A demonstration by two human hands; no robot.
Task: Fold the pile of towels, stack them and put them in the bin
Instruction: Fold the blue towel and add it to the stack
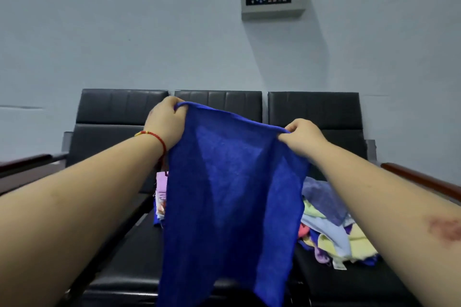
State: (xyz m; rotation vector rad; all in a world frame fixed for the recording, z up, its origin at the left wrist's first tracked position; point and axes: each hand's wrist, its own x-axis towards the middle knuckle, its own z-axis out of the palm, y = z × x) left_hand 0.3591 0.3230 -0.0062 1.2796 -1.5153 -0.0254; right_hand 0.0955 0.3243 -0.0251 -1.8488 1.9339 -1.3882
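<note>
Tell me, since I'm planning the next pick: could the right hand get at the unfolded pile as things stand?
Probably not yet. The right hand pinches one top corner of the blue towel, the left hand the other. The pile lies uncovered just below the right forearm, so once the hand is freed, likely yes.

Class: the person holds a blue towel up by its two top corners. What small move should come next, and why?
Probably bring the left hand and right hand together to halve the blue towel. It hangs open and unfolded, one top corner in each grip, while the unfolded pile waits on the black seat.
</note>
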